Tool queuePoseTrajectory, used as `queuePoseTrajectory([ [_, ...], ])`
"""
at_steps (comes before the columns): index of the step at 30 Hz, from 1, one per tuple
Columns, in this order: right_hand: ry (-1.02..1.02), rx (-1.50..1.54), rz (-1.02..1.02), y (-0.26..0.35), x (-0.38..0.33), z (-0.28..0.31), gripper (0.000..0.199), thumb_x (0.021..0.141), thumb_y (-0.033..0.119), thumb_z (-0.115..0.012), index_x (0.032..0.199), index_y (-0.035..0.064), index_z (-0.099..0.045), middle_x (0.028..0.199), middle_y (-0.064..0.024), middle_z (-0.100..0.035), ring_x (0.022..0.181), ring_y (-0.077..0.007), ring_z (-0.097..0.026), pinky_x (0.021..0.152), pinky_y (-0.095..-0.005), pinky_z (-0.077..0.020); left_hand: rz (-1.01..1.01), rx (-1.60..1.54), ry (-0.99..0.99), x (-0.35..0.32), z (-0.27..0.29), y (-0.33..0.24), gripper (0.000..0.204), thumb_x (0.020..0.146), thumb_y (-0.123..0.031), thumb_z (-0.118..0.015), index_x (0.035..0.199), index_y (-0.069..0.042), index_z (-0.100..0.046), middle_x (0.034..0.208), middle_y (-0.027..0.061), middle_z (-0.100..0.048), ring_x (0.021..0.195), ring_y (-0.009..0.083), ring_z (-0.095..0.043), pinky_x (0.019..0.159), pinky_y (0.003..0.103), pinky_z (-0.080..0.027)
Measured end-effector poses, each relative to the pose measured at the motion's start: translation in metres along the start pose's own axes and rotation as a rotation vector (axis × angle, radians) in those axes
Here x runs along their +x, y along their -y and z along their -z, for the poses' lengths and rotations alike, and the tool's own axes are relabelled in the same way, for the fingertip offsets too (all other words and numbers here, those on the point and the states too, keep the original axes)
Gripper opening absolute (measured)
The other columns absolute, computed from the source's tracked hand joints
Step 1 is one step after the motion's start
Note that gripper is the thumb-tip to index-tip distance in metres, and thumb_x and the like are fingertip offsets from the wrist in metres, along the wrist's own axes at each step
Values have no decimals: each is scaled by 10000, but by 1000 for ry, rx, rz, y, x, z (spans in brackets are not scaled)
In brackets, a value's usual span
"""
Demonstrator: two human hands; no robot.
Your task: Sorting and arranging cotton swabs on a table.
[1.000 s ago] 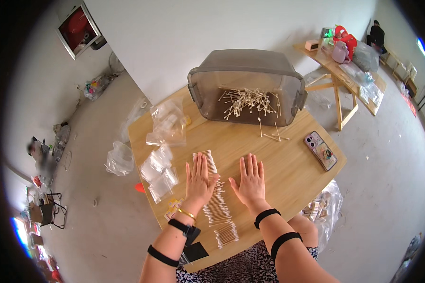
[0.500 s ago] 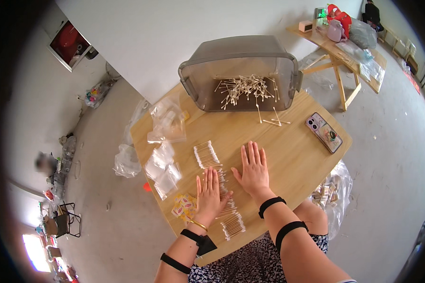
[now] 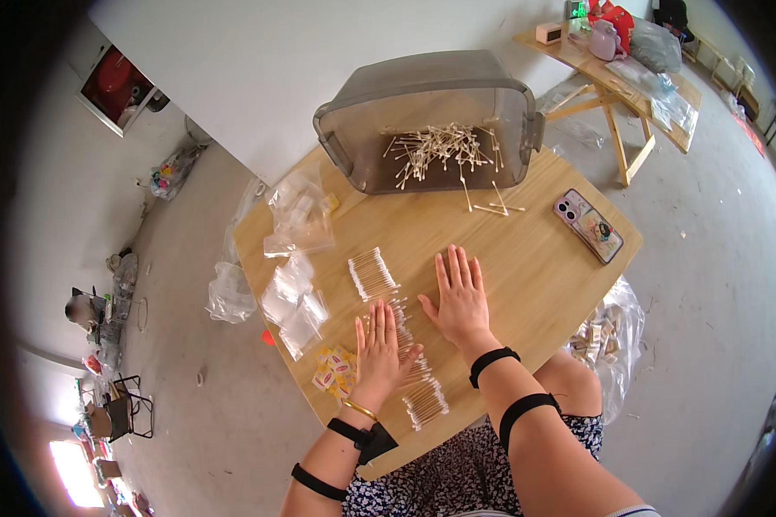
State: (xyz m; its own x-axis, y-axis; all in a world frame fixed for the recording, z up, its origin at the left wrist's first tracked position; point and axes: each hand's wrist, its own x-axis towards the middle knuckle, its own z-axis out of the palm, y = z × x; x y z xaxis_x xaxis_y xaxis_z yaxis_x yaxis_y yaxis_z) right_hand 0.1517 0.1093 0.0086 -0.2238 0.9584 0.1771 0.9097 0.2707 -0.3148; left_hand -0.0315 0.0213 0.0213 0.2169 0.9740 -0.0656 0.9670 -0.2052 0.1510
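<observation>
Wooden table (image 3: 526,267) mid-frame: my left hand (image 3: 378,349) and right hand (image 3: 459,297) lie flat, fingers spread, holding nothing; cotton swab row (image 3: 405,353) runs between them, under left fingertips.

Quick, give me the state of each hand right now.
Left hand: open, flat, palm down on the row of cotton swabs, holding nothing.
Right hand: open, flat on the wooden table beside the swabs, holding nothing.

Both forearms enter from lower edge. Left hand (image 3: 378,346) flat, palm down, fingers together, near table's front edge. Right hand (image 3: 459,295) flat, palm down, fingers slightly spread, further in. Neither grips anything. Black bands on both arms.
</observation>
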Motion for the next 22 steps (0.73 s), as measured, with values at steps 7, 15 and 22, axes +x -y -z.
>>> queuePoseTrajectory([
  [7, 18, -8, -3, 5, 0, 5, 827, 987, 547, -494, 1586, 12, -291, 1657, -202, -256, 1566, -310, -172, 1280, -479, -118, 24, 13, -33, -15, -4, -9, 994, 1006, -661, -377, 1587, 104, -118, 1665, 294, -136, 1575, 383, -78, 1261, 551, -14],
  [15, 17, -3, -6, 2, 0, 2, 831, 989, 550, -494, 1588, 14, -283, 1662, -195, -246, 1567, -309, -166, 1281, -475, -120, 33, -55, 2, -7, -5, -3, 991, 1014, -666, -349, 1591, 98, -94, 1676, 281, -95, 1578, 382, -42, 1263, 540, -6],
  [22, 20, -42, -6, 1, 1, -3, 864, 977, 590, -490, 1594, 24, -274, 1667, -190, -238, 1571, -314, -151, 1282, -486, -110, 39, -93, -7, -5, 5, -5, 1010, 1005, -683, -342, 1591, 98, -88, 1682, 274, -82, 1577, 385, -44, 1262, 556, 0],
])
